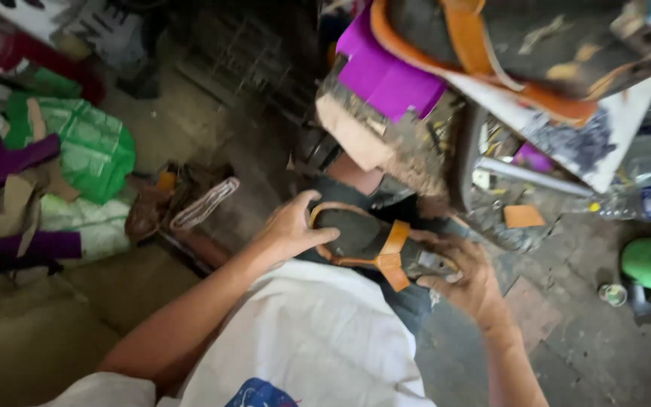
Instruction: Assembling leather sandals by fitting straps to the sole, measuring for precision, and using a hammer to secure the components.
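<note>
Tan-strapped, a dark sandal (374, 245) is held at centre frame over the lap. Its heel end is clasped by the left hand (289, 230), its toe end by the right hand (467, 280); both grips are clamped on it. Green bags (88, 147) lie at upper left.

Both forearms reach forward over the lap, left hand (289, 226) and right hand (467, 280) curled in grips (fingers bent, thumbs up).
</note>
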